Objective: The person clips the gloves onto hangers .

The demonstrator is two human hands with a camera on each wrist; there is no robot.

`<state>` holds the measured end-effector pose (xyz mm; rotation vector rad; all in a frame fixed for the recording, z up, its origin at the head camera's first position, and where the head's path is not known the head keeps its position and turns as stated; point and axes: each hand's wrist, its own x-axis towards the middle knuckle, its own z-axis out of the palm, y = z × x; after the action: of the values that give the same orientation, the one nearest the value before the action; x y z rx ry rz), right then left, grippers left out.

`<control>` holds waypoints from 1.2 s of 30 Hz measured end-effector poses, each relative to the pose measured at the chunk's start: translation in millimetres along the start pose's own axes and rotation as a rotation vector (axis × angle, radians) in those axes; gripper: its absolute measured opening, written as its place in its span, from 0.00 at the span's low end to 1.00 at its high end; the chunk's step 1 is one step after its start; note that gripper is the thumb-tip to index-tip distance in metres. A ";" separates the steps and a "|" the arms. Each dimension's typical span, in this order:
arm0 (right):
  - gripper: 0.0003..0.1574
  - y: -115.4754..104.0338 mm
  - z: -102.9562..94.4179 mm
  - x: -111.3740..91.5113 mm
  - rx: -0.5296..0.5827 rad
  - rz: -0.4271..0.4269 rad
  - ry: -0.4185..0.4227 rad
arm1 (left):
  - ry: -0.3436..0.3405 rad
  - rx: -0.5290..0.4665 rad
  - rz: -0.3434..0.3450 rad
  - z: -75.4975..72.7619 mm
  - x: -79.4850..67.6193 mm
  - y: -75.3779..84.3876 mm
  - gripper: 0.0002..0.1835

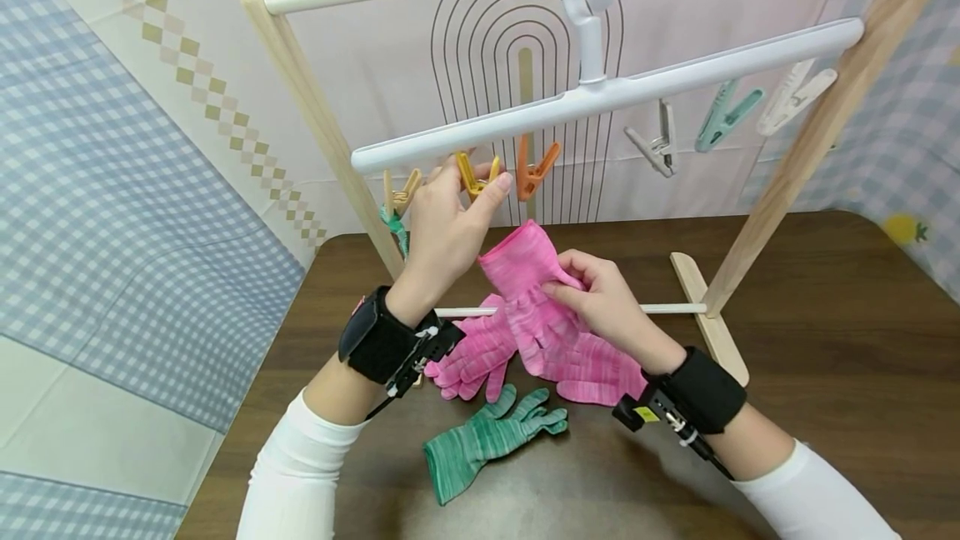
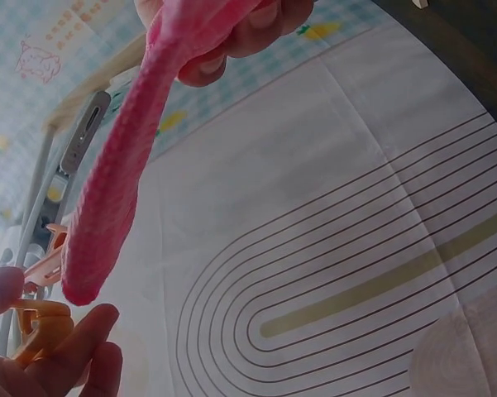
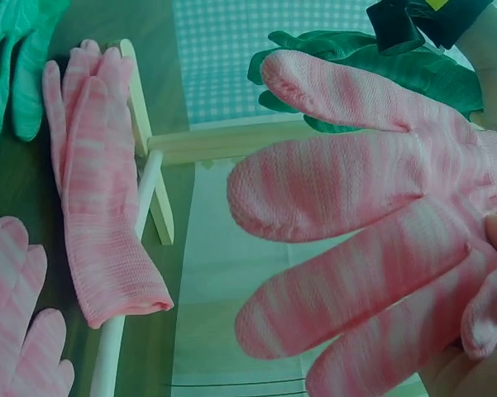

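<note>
Hands grip a pink glove and, apparently, a yellow clip.

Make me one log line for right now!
left hand: pinches yellow clip | right hand: holds pink glove, cuff up, unclipped | green glove: lies on table

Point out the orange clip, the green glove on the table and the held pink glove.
Orange clip (image 1: 531, 177): head view, lower middle.
Green glove (image 1: 489, 440): head view, its middle.
Held pink glove (image 1: 531, 305): head view, below the cuff.
</note>
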<state>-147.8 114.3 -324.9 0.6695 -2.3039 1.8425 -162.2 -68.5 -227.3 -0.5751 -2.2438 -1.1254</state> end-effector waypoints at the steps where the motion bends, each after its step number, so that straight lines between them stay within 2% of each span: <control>1: 0.06 0.1 0.2 0.8 0.014 -0.003 -0.006 | 0.000 -0.003 0.004 0.0 0.1 0.1 0.20; 13: 0.07 -4.6 4.0 9.6 0.099 0.002 -0.031 | 0.000 -0.020 0.029 -0.7 0.3 -0.7 0.22; 26: 0.08 -8.7 5.6 15.4 0.309 0.010 -0.071 | -0.006 -0.027 0.045 -1.2 0.2 -1.2 0.20; 36: 0.10 -11.3 10.6 19.2 0.335 0.032 -0.104 | -0.011 -0.034 0.042 -1.4 -0.1 -2.7 0.19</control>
<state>-158.5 97.3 -310.6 0.7883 -2.0918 2.2875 -163.2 -71.1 -228.2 -0.6408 -2.2157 -1.1436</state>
